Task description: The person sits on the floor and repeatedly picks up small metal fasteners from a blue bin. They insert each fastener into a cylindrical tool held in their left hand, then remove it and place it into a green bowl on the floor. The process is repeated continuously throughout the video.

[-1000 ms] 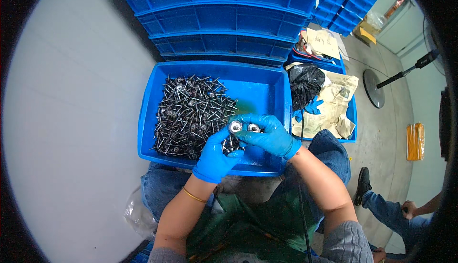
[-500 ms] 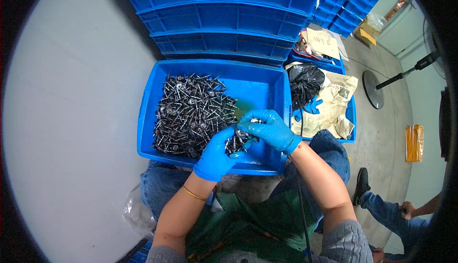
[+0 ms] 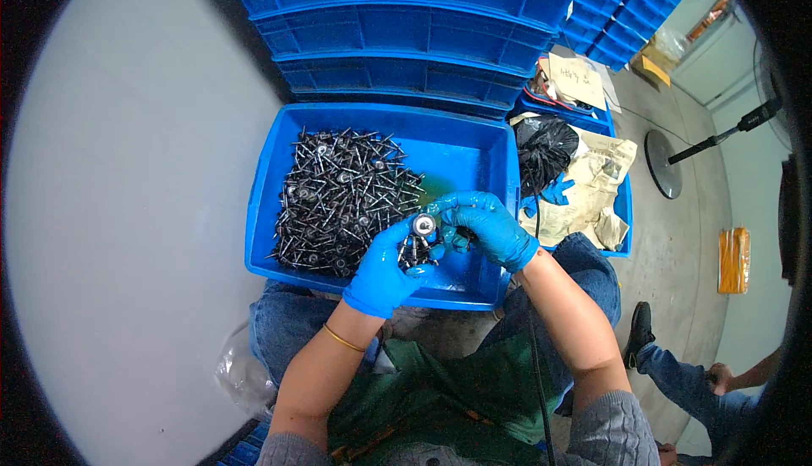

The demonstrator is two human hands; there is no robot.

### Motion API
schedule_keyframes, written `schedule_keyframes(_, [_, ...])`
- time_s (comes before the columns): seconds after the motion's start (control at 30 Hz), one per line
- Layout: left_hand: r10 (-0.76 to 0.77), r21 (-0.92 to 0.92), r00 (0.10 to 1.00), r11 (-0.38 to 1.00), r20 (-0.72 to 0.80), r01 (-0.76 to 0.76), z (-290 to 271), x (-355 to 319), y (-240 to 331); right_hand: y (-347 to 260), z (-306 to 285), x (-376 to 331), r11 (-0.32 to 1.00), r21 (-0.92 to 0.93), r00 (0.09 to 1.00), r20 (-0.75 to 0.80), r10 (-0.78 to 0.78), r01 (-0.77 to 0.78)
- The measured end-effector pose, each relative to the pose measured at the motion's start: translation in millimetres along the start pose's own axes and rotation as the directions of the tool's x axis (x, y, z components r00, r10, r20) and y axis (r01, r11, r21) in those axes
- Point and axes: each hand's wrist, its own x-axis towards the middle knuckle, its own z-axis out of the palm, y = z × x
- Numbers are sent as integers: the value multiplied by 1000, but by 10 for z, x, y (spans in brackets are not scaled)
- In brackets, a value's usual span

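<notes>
Shiny, dark-shafted metal parts, one showing a round silver head with a dark centre, are bunched in the curled, gloved left hand over the near right of a blue tray, whose left side bears a tangled heap of similar pieces. The gloved right hand bends its fingers narrowly just beside them, though I cannot tell whether they grip anything. Blue crates stand stacked at the far side, a pale wall rises left, and a fan stand rests on grey floor at right.
</notes>
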Motion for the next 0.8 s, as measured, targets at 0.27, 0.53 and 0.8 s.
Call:
schedule_keyframes(0.27, [293,-35,815,933,-499,-357,-537,-1018,809,-15,48,1,976,-215,974,-224,-8,-42])
schedule_keyframes(0.53, [-93,179,474,849,-876,498,-1686,-3071,570,182,-107,-7,996,-66,968,-240,-75,61])
schedule_keyframes(0.8, [-627,-619,71,778,-775,108,-2632,-4191,-3259,381,-67,130,997,-65,956,-292,20,-41])
